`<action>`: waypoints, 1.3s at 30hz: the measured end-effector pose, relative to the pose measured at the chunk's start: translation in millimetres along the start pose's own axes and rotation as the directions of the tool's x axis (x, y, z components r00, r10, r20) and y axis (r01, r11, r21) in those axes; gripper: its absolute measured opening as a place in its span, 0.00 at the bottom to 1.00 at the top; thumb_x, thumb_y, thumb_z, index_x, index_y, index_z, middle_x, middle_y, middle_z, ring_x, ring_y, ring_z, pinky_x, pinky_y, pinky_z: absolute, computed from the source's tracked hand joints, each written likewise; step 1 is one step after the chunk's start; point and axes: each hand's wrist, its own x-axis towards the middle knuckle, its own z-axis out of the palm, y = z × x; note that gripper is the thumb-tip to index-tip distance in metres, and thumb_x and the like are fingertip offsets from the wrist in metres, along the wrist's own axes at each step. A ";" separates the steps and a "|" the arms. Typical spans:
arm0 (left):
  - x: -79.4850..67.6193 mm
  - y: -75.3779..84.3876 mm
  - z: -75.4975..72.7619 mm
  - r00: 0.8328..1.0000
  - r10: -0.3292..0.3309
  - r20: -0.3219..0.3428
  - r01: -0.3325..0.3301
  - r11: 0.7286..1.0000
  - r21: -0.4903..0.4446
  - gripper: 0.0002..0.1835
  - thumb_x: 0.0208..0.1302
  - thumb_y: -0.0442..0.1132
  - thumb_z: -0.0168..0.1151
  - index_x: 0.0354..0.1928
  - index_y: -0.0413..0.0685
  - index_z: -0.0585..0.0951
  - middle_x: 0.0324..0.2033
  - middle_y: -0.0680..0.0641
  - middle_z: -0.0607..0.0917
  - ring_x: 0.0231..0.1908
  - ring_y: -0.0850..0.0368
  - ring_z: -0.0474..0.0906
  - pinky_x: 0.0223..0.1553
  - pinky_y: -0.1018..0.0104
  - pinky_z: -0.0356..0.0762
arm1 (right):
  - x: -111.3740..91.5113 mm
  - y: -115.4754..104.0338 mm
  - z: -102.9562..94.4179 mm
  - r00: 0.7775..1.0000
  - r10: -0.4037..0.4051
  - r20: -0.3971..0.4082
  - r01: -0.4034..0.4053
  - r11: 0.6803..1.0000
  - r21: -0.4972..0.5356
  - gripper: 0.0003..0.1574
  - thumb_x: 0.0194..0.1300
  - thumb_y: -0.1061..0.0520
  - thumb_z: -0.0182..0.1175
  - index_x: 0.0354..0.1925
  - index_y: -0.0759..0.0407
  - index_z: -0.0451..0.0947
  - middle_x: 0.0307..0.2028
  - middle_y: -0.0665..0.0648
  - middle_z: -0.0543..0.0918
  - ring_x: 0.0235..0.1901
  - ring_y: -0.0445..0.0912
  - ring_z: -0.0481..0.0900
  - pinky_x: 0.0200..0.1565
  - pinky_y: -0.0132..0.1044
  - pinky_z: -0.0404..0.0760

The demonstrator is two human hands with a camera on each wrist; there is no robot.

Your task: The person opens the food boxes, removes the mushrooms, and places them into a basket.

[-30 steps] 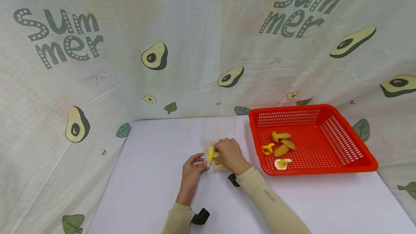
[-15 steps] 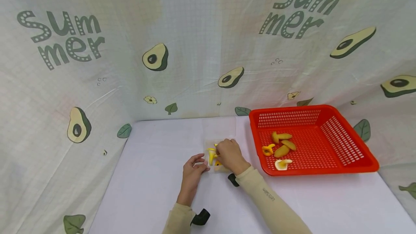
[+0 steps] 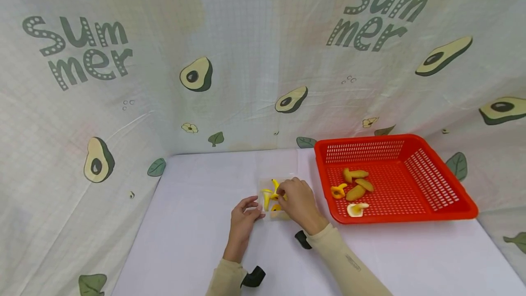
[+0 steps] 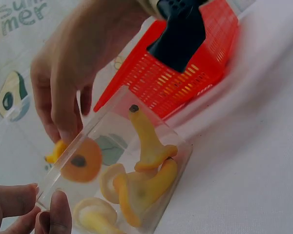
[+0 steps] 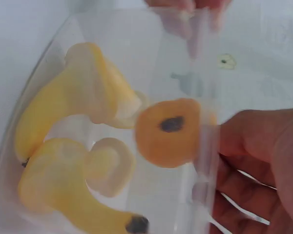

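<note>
A small clear plastic box sits on the table with several yellow mushrooms in it, one of them dark at the stem tip. My left hand holds the box at its left side; fingertips lie at its rim in the left wrist view. Over the box's right side is my right hand, fingers curled. It pinches the yellow stem of an orange-capped mushroom right at the rim. In the right wrist view, that round cap shows through the clear wall; the head view mostly hides it.
A red perforated basket stands to the right, with brown mushrooms, an orange one and a cream one in its left part. A patterned curtain closes off the back. Dark wrist mounts stick out below the sleeves.
My right hand has drawn back slightly to the right and toward me, uncovering more of the yellow mushrooms at the box's far side. The left hand stays at the box.
</note>
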 end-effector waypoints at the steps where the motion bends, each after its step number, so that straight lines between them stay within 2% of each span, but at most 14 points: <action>1: 0.1 -0.4 -0.2 1.000 0.002 0.000 -0.002 1.000 -0.005 0.23 0.69 0.22 0.65 0.64 0.24 0.75 0.44 0.43 0.77 0.35 0.58 0.80 0.40 0.68 0.90 | -2.9 0.2 -2.6 1.000 -0.005 -0.023 0.005 1.000 0.009 0.04 0.60 0.60 0.77 0.33 0.55 0.89 0.32 0.49 0.88 0.36 0.47 0.78 0.45 0.42 0.82; 5: 0.0 -0.3 0.6 1.000 0.001 -0.005 -0.001 1.000 -0.009 0.23 0.68 0.22 0.65 0.64 0.24 0.75 0.43 0.44 0.77 0.34 0.58 0.80 0.40 0.69 0.90 | -15.1 3.8 -14.2 0.988 -0.062 -0.145 0.066 0.997 0.026 0.08 0.58 0.62 0.79 0.33 0.55 0.88 0.33 0.49 0.88 0.37 0.47 0.79 0.47 0.43 0.83; 10: 0.2 0.2 1.0 1.000 -0.006 -0.014 0.006 1.000 0.001 0.24 0.68 0.22 0.65 0.65 0.25 0.76 0.44 0.44 0.77 0.34 0.59 0.79 0.40 0.69 0.90 | -28.3 15.1 -29.6 0.948 -0.150 -0.280 0.156 0.988 -0.002 0.12 0.55 0.64 0.81 0.34 0.54 0.88 0.33 0.50 0.87 0.38 0.49 0.80 0.47 0.45 0.85; 18: 1.4 -0.7 0.4 1.000 -0.005 -0.022 0.005 1.000 0.007 0.23 0.69 0.22 0.64 0.65 0.26 0.76 0.45 0.43 0.77 0.35 0.58 0.79 0.40 0.68 0.90 | -42.3 37.5 -53.9 0.903 -0.242 -0.354 0.225 0.970 -0.088 0.13 0.52 0.66 0.82 0.35 0.58 0.88 0.35 0.54 0.87 0.41 0.54 0.82 0.50 0.51 0.84; 30: 0.4 -2.0 1.9 1.000 0.000 -0.018 -0.001 1.000 -0.006 0.23 0.69 0.21 0.64 0.64 0.24 0.76 0.44 0.44 0.77 0.34 0.59 0.79 0.40 0.68 0.90 | -58.4 74.8 -75.4 0.856 -0.228 -0.465 0.195 0.974 -0.118 0.17 0.46 0.71 0.82 0.36 0.65 0.88 0.35 0.61 0.88 0.41 0.60 0.82 0.46 0.55 0.81; 39: 0.7 -1.3 2.2 1.000 -0.002 -0.020 0.002 1.000 -0.005 0.23 0.68 0.21 0.64 0.64 0.25 0.76 0.43 0.44 0.77 0.34 0.59 0.79 0.40 0.68 0.90 | -68.6 98.7 -92.6 0.859 -0.151 -0.489 0.115 0.988 -0.103 0.18 0.46 0.74 0.81 0.37 0.67 0.87 0.36 0.64 0.88 0.41 0.61 0.81 0.45 0.55 0.77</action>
